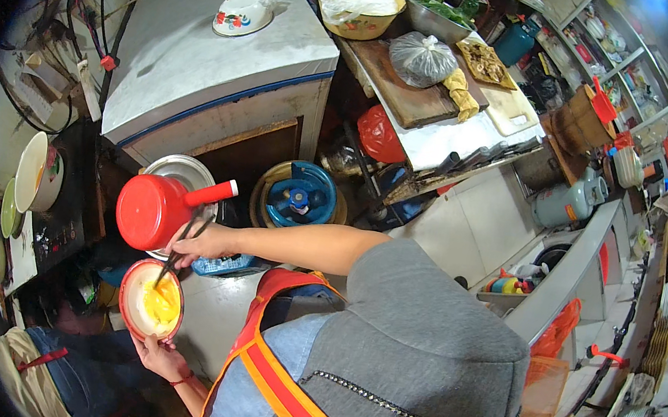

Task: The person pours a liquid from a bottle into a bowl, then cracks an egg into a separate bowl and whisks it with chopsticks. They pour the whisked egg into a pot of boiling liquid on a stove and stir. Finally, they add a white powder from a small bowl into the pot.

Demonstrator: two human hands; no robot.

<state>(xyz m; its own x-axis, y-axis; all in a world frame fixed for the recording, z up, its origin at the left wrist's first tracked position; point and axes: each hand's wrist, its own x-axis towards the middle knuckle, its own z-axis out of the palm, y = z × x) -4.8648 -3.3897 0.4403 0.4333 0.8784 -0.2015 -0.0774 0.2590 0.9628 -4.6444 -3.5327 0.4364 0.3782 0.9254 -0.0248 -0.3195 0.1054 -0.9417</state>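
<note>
My left hand (162,360) grips the near rim of a red-rimmed bowl (133,304), which is tilted. Inside lies yellow beaten egg (162,306). With my right hand (205,241) I hold dark chopsticks (163,272), their tips down in the bowl by the egg. Just beyond that hand, a red plastic dipper (149,211) rests bottom-up over a metal basin (180,166), its handle pointing right. A blue plastic basket (224,264) shows partly beneath my right forearm.
A white-topped cabinet (200,73) bears an upturned floral bowl (242,15). Beside it, a table holds a wooden cutting board (412,102) and a tied plastic bag (421,60). A blue gas cylinder (311,190) stands below. Leftward are a black cooktop (59,231) and a floral enamel basin (44,182).
</note>
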